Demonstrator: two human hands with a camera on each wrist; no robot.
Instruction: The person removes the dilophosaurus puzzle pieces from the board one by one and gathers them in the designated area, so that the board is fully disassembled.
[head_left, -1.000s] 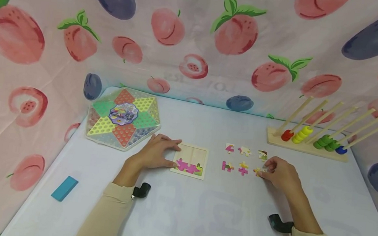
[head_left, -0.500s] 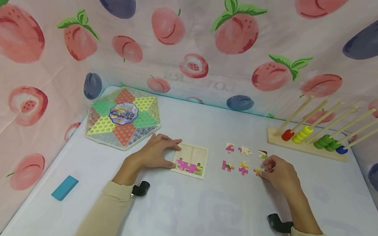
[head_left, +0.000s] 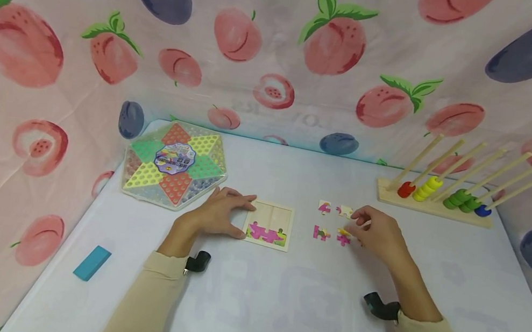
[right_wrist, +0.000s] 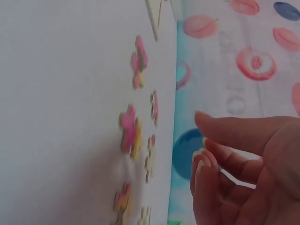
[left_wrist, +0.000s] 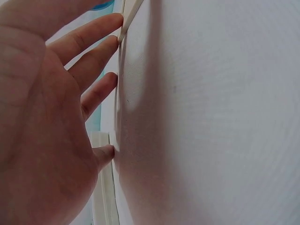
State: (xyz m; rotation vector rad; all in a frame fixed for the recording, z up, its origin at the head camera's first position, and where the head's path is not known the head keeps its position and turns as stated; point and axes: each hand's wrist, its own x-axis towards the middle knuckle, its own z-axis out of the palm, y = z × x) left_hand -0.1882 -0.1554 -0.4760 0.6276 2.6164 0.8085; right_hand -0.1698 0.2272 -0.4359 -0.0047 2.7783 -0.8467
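Observation:
In the head view my left hand (head_left: 217,214) rests at the left side of a small wooden puzzle tray (head_left: 268,211), fingers and thumb spread along its rim. Pink and green puzzle pieces (head_left: 266,233) lie joined along the tray's near side. The left wrist view shows the fingers fairly straight, with nothing between them. My right hand (head_left: 380,235), fingers loosely bent, hovers over the loose pieces and holds nothing. Below it is a pink-and-yellow piece (right_wrist: 130,131). Beside that lie a pink-and-green piece (head_left: 321,233) and a pink-and-white piece (head_left: 324,207). The hand partly hides the right-hand pieces.
A Chinese checkers board (head_left: 176,164) under clear wrap lies at the back left. A peg stand (head_left: 434,204) with coloured rings is at the back right. Toward the left edge there is a blue block (head_left: 92,263). Fruit-print cloth (head_left: 279,37) rises behind the table.
My right hand has left the rightmost piece in the near row, lifting and moving left over the middle pieces. The left hand stays at the tray.

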